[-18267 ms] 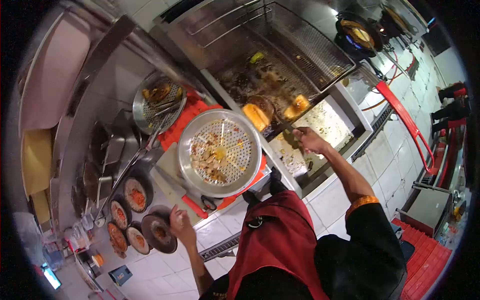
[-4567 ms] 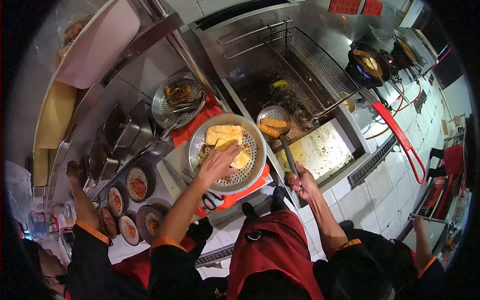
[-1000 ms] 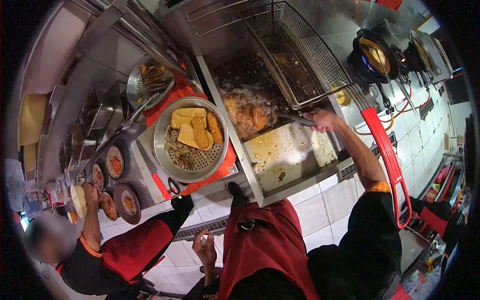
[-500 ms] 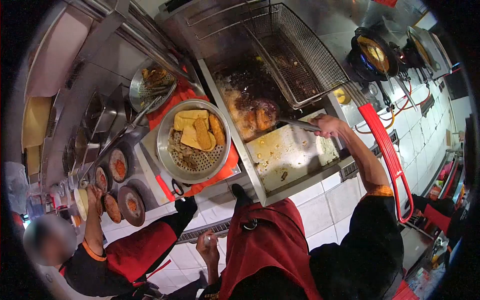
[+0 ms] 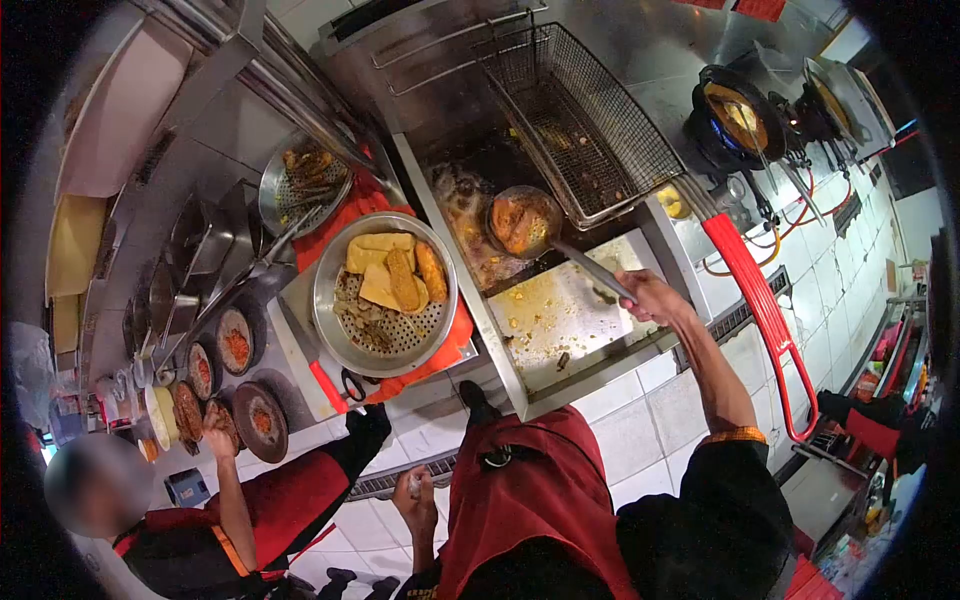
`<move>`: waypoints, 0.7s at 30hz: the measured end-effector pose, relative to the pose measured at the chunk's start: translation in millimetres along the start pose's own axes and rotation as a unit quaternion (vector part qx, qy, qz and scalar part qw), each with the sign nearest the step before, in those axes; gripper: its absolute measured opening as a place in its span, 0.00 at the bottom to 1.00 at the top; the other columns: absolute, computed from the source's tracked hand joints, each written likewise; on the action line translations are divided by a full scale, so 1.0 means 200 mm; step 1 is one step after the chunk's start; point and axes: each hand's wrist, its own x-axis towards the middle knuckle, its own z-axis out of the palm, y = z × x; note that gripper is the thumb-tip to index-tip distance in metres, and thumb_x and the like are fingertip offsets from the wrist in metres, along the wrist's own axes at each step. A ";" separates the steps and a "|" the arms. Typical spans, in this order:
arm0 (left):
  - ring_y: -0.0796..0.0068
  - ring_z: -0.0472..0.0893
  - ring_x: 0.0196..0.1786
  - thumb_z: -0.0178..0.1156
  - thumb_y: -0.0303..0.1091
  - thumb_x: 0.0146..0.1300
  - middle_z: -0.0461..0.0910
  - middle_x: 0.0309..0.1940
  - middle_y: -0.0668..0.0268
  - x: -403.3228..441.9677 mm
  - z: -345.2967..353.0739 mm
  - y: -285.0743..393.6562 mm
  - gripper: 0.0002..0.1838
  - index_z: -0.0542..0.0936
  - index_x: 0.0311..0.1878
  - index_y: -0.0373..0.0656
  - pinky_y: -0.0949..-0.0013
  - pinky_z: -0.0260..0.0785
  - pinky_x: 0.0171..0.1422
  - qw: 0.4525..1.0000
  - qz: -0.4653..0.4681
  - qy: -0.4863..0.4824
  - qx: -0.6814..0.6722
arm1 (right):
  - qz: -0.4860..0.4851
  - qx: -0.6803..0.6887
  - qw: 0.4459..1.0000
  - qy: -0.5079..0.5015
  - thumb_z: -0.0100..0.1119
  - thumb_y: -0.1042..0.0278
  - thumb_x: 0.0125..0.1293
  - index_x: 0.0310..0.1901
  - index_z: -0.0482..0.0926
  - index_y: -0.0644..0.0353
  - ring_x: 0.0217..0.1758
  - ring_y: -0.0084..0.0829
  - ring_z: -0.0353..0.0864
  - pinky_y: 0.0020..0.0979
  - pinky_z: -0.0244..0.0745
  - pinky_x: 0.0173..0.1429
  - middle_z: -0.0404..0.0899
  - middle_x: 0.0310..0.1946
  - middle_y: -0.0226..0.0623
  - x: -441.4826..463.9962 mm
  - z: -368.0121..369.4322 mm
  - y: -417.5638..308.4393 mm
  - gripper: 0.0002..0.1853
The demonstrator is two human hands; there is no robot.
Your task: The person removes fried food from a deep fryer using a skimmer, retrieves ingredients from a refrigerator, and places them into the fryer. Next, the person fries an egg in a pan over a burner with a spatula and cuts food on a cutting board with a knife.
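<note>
The right hand [image 5: 650, 297] holds the handle of a skimmer [image 5: 524, 222], its fingers wrapped around the end. The skimmer's round bowl is over the dark oil of the deep fryer [image 5: 408, 165] and carries orange-brown fried pieces [image 5: 517, 227]; whether the bowl touches the oil I cannot tell. Foam lies on the oil to the left of the bowl. The left hand [image 5: 416, 500] is low, well apart from the near side of the fryer and just left of the red apron [image 5: 530, 500]. Its fingers are curled in, with something small and pale among them; what it is, or whether it is held, I cannot tell.

A wire fry basket [image 5: 600, 110] sits over the far right part of the fryer, and its red handle [image 5: 760, 290] reaches out past the fryer's right side. A metal tray [image 5: 575, 320], spotted with crumbs and oil, lies at the fryer's near end, beneath the skimmer's handle.

Left of the fryer, a large colander [image 5: 430, 338] contains pale yellow slabs, longer browned pieces and greyish scraps. A red cloth [image 5: 455, 335] shows around its edge. Farther left of the fryer stand a smaller colander [image 5: 270, 190] and several dishes with red contents, where another person's hand [image 5: 218, 432] is at one dish. Right of the fryer, a wok [image 5: 765, 125] sits over a blue flame.
</note>
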 end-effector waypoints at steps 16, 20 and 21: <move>0.67 0.78 0.39 0.58 0.27 0.58 0.78 0.34 0.59 0.12 -0.13 0.00 0.09 0.78 0.41 0.35 0.67 0.69 0.47 0.996 0.075 -0.040 -0.004 | -0.274 -0.331 0.834 0.346 0.43 0.67 0.71 0.53 0.70 0.71 0.25 0.58 0.78 0.50 0.69 0.27 0.75 0.20 0.60 -0.20 1.12 0.38 0.17; 0.66 0.78 0.39 0.59 0.26 0.56 0.78 0.34 0.59 0.17 -0.19 -0.06 0.10 0.79 0.42 0.36 0.66 0.69 0.47 0.991 0.129 -0.041 0.012 | -0.225 -0.352 0.836 0.355 0.43 0.66 0.72 0.56 0.67 0.70 0.23 0.58 0.77 0.51 0.69 0.27 0.75 0.19 0.58 -0.19 1.20 0.38 0.18; 0.65 0.78 0.39 0.59 0.26 0.55 0.78 0.34 0.59 0.18 -0.21 -0.06 0.11 0.79 0.42 0.37 0.66 0.69 0.47 0.990 0.136 -0.040 0.019 | -0.219 -0.355 0.839 0.350 0.43 0.66 0.72 0.56 0.67 0.70 0.23 0.58 0.77 0.51 0.69 0.27 0.74 0.18 0.58 -0.19 1.19 0.40 0.18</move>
